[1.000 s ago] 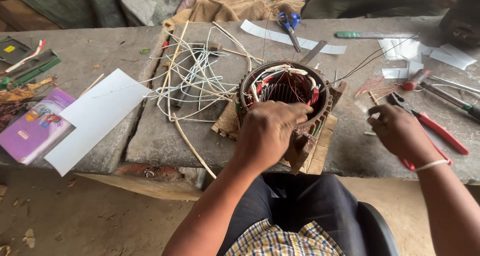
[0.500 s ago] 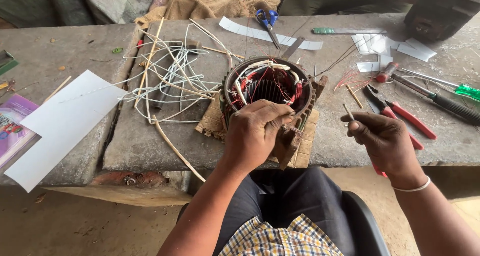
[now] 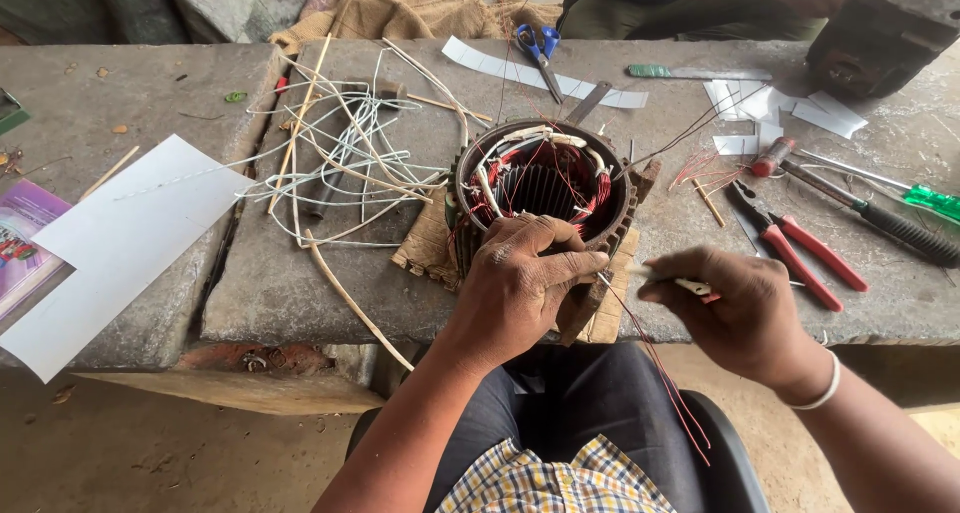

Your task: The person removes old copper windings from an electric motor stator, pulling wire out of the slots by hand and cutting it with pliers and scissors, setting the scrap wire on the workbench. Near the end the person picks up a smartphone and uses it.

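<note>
A round motor stator (image 3: 545,188) with red copper windings and white sleeving sits on a scrap of cardboard (image 3: 425,248) at the bench's front edge. My left hand (image 3: 520,283) grips its near rim, fingers curled over the edge. Just right of it, my right hand (image 3: 740,308) pinches a thin white sleeve or stick (image 3: 690,286), with fine red wires (image 3: 660,373) trailing from the stator down past my lap.
A tangle of white wires and thin sticks (image 3: 345,163) lies left of the stator. A white sheet (image 3: 120,243) lies further left. Red-handled pliers (image 3: 795,248), screwdrivers (image 3: 880,218), paper strips (image 3: 770,113) and blue scissors (image 3: 540,48) lie right and behind. Another person sits across the bench.
The view has shifted left and closer. My left hand has slid from over the stator's top to its near rim. My right hand has come in toward the stator with the thin sleeve.
</note>
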Demonstrator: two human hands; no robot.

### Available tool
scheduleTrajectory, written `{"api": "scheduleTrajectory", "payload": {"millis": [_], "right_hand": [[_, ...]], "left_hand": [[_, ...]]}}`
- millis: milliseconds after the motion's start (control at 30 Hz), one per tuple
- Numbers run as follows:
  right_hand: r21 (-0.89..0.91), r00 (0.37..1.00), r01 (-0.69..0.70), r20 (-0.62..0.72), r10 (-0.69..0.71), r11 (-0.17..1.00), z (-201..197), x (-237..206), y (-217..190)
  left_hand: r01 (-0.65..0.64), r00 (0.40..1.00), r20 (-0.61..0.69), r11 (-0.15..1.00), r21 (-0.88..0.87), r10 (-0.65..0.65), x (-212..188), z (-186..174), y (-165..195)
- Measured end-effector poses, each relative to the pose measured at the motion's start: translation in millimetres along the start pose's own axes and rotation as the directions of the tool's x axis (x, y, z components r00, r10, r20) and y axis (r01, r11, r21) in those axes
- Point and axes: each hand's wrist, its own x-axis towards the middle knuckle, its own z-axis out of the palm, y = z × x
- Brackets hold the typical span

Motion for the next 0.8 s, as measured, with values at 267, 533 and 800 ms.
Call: {"api": "scheduleTrajectory", "payload": {"millis": [267,533,800], "right_hand": [[-0.263,0.953,0.289,-0.009,-0.301,0.921,1,27,-20],[-0.234,0.976,0.157,-0.112,-0.187,0.959,15,30,-32],[-0.206,0.977,0.116,-0.154,-0.149,0.972,23,32,-33]], "left_hand": [[0.017,0.999,-0.050,0.999,0.033,-0.016,5,4,5],[-0.002,0.998,-0.069,0.999,0.042,0.004,5,6,0],[-0.025,0.997,-0.066,0.999,0.036,0.027,8,4,-16]]}}
